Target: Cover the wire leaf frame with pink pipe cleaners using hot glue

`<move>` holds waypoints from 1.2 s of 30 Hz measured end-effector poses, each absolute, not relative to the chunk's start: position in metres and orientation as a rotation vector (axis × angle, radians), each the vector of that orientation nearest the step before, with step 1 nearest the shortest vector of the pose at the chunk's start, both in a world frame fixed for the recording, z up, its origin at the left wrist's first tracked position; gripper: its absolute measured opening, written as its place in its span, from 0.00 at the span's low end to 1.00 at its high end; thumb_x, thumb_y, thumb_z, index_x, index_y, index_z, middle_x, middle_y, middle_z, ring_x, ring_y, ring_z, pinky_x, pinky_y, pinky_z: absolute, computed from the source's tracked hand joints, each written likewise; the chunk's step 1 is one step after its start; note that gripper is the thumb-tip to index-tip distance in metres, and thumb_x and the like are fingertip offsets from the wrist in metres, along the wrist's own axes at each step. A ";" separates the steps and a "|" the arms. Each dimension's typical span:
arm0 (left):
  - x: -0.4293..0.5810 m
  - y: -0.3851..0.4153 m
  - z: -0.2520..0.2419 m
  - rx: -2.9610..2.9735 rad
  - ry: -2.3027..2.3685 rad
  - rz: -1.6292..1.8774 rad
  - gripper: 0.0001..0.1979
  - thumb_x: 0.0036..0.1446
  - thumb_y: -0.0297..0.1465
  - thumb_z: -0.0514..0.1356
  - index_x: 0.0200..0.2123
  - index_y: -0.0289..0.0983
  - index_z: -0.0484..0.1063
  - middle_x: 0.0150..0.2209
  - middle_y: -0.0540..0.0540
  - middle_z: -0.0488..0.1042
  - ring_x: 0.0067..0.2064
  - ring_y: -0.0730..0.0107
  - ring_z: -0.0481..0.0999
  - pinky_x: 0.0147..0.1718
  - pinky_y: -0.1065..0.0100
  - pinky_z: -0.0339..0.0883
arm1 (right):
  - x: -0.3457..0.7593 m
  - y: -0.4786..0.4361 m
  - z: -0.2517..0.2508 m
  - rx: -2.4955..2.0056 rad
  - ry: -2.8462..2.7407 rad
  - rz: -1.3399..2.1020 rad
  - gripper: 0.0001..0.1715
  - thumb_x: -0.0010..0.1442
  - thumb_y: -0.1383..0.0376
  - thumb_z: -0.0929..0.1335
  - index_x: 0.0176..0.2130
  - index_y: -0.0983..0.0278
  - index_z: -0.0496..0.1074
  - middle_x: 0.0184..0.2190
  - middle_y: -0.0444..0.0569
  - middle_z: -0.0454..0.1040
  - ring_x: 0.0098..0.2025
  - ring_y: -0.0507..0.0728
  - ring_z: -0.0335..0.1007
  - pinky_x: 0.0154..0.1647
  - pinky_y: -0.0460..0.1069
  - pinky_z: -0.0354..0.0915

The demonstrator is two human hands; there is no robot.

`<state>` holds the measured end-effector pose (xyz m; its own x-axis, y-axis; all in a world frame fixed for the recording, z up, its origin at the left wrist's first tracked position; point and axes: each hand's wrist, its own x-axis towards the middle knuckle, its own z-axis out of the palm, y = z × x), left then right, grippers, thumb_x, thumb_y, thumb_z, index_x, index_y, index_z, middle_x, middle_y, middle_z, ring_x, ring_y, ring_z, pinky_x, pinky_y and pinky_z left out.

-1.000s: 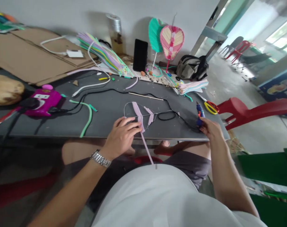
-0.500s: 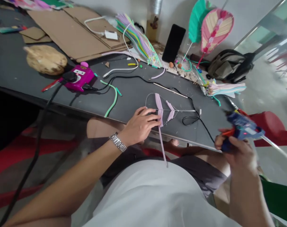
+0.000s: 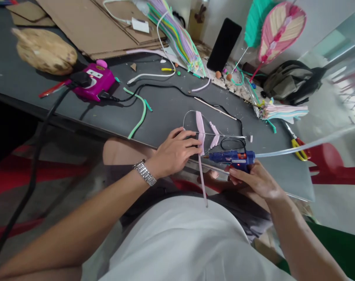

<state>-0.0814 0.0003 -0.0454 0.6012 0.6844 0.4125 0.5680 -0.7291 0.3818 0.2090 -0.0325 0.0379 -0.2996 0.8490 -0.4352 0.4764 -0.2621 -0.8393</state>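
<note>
Pink strips (image 3: 200, 127) on a wire leaf frame (image 3: 184, 121) are pressed against the counter (image 3: 165, 111) by the half-open left hand (image 3: 174, 154), steadying them, while a blue hot-glue gun (image 3: 231, 158) is gripped firmly in the right hand (image 3: 253, 181), nozzle directed toward the strips.

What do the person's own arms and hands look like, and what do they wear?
The left hand and the right hand are bare, without gloves, and no sleeves show on the forearms. A silver metal link-bracelet watch circles the left wrist. The person wears a plain white top and dark grey shorts.
</note>
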 end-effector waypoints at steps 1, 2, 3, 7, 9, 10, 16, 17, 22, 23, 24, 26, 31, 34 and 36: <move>-0.082 0.000 -0.045 2.613 1.036 0.806 0.20 0.60 0.22 0.60 0.54 0.42 0.79 0.59 0.47 0.79 0.65 0.52 0.66 0.67 0.42 0.51 | 0.208 -0.034 0.037 -1.653 -1.702 1.487 0.25 0.60 0.47 0.75 0.29 0.66 0.76 0.22 0.45 0.73 0.26 0.52 0.66 0.29 0.48 0.64; -0.082 0.001 -0.046 2.607 1.031 0.808 0.20 0.60 0.22 0.60 0.54 0.42 0.79 0.59 0.47 0.79 0.65 0.52 0.66 0.67 0.43 0.51 | 0.207 -0.036 0.036 -1.684 -1.734 1.384 0.25 0.60 0.47 0.75 0.30 0.66 0.77 0.23 0.45 0.74 0.26 0.53 0.67 0.29 0.48 0.65; -0.082 0.001 -0.046 2.600 1.024 0.815 0.21 0.59 0.22 0.61 0.53 0.43 0.79 0.59 0.47 0.79 0.65 0.52 0.66 0.67 0.43 0.51 | 0.206 -0.038 0.035 -1.698 -1.767 1.289 0.24 0.60 0.46 0.74 0.32 0.66 0.78 0.25 0.46 0.76 0.28 0.54 0.68 0.31 0.48 0.66; -0.084 0.003 -0.050 2.573 0.999 0.861 0.20 0.58 0.23 0.61 0.53 0.43 0.78 0.58 0.48 0.79 0.65 0.53 0.67 0.68 0.44 0.49 | 0.208 -0.048 0.028 -1.646 -1.964 1.040 0.20 0.63 0.50 0.73 0.41 0.64 0.81 0.33 0.48 0.81 0.34 0.57 0.73 0.39 0.51 0.71; -0.084 0.003 -0.052 2.565 1.003 0.869 0.20 0.58 0.23 0.61 0.52 0.44 0.79 0.58 0.49 0.79 0.64 0.54 0.67 0.69 0.44 0.48 | 0.208 -0.050 0.028 -1.619 -2.051 0.963 0.18 0.65 0.52 0.71 0.41 0.64 0.81 0.34 0.48 0.80 0.33 0.56 0.72 0.38 0.50 0.70; -0.083 0.004 -0.052 2.562 1.007 0.867 0.20 0.58 0.23 0.61 0.52 0.44 0.79 0.58 0.49 0.79 0.64 0.54 0.67 0.69 0.44 0.47 | 0.208 -0.051 0.028 -1.612 -2.084 0.936 0.17 0.66 0.52 0.71 0.40 0.64 0.80 0.33 0.48 0.80 0.33 0.56 0.72 0.37 0.50 0.70; -0.083 0.004 -0.050 2.551 1.008 0.831 0.19 0.58 0.25 0.64 0.52 0.45 0.79 0.58 0.48 0.79 0.64 0.53 0.67 0.69 0.43 0.46 | 0.198 -0.047 0.035 -1.595 -2.233 0.821 0.17 0.67 0.53 0.70 0.36 0.63 0.78 0.29 0.46 0.76 0.30 0.55 0.70 0.33 0.49 0.69; -0.083 0.003 -0.049 2.548 1.007 0.824 0.19 0.58 0.25 0.64 0.52 0.45 0.79 0.58 0.48 0.78 0.64 0.53 0.67 0.69 0.43 0.46 | 0.197 -0.047 0.035 -1.585 -2.246 0.779 0.16 0.67 0.53 0.70 0.36 0.63 0.77 0.29 0.46 0.76 0.30 0.55 0.70 0.33 0.49 0.68; -0.083 0.003 -0.047 2.530 1.011 0.821 0.18 0.59 0.26 0.64 0.51 0.46 0.80 0.58 0.48 0.78 0.64 0.54 0.67 0.69 0.43 0.46 | 0.197 -0.045 0.032 -1.547 -2.281 0.670 0.14 0.67 0.55 0.70 0.35 0.62 0.75 0.29 0.45 0.75 0.30 0.54 0.68 0.32 0.48 0.66; -0.082 0.003 -0.047 2.530 1.012 0.824 0.18 0.59 0.25 0.64 0.51 0.46 0.80 0.58 0.48 0.79 0.64 0.54 0.68 0.69 0.43 0.46 | 0.197 -0.045 0.032 -1.546 -2.290 0.665 0.14 0.67 0.55 0.70 0.33 0.61 0.74 0.29 0.44 0.74 0.29 0.53 0.67 0.31 0.48 0.65; -0.082 0.003 -0.047 2.532 1.012 0.827 0.18 0.58 0.25 0.64 0.51 0.46 0.80 0.58 0.48 0.79 0.64 0.54 0.68 0.69 0.43 0.46 | 0.197 -0.045 0.032 -1.544 -2.301 0.661 0.15 0.67 0.55 0.70 0.32 0.61 0.74 0.28 0.44 0.73 0.28 0.53 0.67 0.31 0.48 0.65; -0.082 0.003 -0.047 2.535 1.014 0.830 0.18 0.57 0.25 0.65 0.51 0.45 0.80 0.57 0.48 0.79 0.63 0.53 0.68 0.69 0.43 0.46 | 0.196 -0.045 0.034 -1.533 -2.322 0.661 0.15 0.67 0.56 0.70 0.31 0.61 0.73 0.28 0.44 0.73 0.28 0.53 0.67 0.31 0.48 0.64; -0.082 0.003 -0.047 2.543 1.012 0.827 0.20 0.57 0.23 0.65 0.51 0.45 0.80 0.57 0.47 0.79 0.63 0.53 0.68 0.69 0.42 0.46 | 0.194 -0.045 0.037 -1.514 -2.343 0.652 0.17 0.69 0.56 0.69 0.30 0.61 0.71 0.28 0.44 0.73 0.29 0.53 0.68 0.33 0.48 0.64; -0.082 0.003 -0.047 2.543 1.015 0.825 0.20 0.56 0.23 0.65 0.51 0.46 0.79 0.57 0.47 0.79 0.63 0.53 0.68 0.69 0.42 0.46 | 0.194 -0.046 0.037 -1.540 -2.340 0.659 0.16 0.68 0.55 0.69 0.31 0.61 0.72 0.29 0.44 0.73 0.29 0.53 0.68 0.32 0.48 0.64; -0.082 0.003 -0.047 2.543 1.014 0.832 0.20 0.57 0.22 0.64 0.51 0.46 0.79 0.57 0.47 0.79 0.63 0.53 0.68 0.69 0.42 0.46 | 0.193 -0.045 0.038 -1.568 -2.335 0.664 0.16 0.68 0.54 0.69 0.32 0.61 0.73 0.28 0.44 0.73 0.28 0.53 0.68 0.31 0.48 0.64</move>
<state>-0.0821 0.0027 -0.0469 0.5878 0.6980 0.4091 0.5371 -0.7148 0.4478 0.1928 -0.0455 0.0381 -0.3888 0.9203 -0.0440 0.8058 0.3165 -0.5005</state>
